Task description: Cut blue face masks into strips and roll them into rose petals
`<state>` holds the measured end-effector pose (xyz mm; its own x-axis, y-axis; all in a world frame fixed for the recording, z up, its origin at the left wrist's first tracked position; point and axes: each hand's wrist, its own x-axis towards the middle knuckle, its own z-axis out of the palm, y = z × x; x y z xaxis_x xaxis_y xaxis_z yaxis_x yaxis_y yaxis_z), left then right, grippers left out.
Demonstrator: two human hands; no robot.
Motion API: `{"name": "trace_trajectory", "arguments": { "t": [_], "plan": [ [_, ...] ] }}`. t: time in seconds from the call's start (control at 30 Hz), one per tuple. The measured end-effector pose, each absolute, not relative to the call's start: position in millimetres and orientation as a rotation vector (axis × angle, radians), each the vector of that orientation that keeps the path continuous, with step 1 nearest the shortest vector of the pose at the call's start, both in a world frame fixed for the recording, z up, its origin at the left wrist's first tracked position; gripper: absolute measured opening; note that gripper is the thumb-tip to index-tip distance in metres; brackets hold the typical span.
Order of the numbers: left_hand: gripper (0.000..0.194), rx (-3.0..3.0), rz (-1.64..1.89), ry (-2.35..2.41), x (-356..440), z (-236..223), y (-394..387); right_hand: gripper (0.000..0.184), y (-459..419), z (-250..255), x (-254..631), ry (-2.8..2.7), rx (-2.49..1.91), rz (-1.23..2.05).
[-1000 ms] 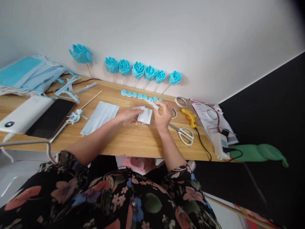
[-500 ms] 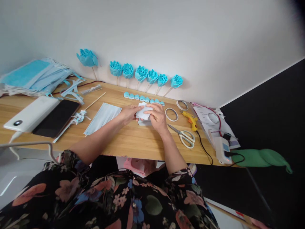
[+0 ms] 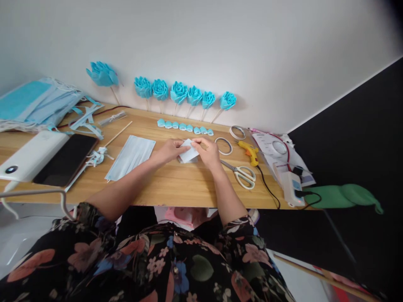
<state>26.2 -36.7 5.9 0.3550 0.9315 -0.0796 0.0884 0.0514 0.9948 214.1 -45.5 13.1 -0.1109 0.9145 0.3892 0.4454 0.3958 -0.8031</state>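
Note:
My left hand (image 3: 167, 152) and my right hand (image 3: 207, 152) meet over the middle of the wooden table (image 3: 176, 184). Both pinch a small white-blue piece of mask fabric (image 3: 188, 153), held just above the tabletop. A flat, whole face mask (image 3: 131, 156) lies left of my left hand. Beyond my hands runs a row of small blue folded petals (image 3: 184, 126). Blue fabric roses on sticks (image 3: 179, 93) lean against the wall behind.
Scissors (image 3: 242, 173), tape rings (image 3: 223, 145), a yellow glue gun (image 3: 249, 152) and a power strip (image 3: 290, 186) lie to the right. A phone (image 3: 66, 159), a white power bank (image 3: 30, 155), mask scraps (image 3: 85, 119), a stick (image 3: 117, 134) and stacked masks (image 3: 34, 102) sit left.
My right hand came back from the petal row to the fabric piece. Both hands now pinch it together, closer to each other than a second ago.

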Motion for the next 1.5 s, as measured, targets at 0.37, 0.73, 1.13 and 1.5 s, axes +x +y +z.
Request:
{"name": "trace_trajectory", "arguments": {
  "t": [0.37,0.73,1.13,1.5],
  "plan": [
    [0.041,1.319,1.036,1.012,26,12,-39,0.026,-46,17,215,-1.571,-1.244,0.644],
    [0.035,1.331,1.077,0.987,28,-2,-33,0.034,-50,20,216,-1.582,-1.249,0.684],
    [0.038,1.384,1.078,1.006,24,12,-35,0.034,-48,15,217,-1.520,-1.233,0.634],
    [0.035,1.287,1.142,0.954,29,12,-39,0.041,-48,6,204,-1.543,-1.093,1.018]
  ]
}}
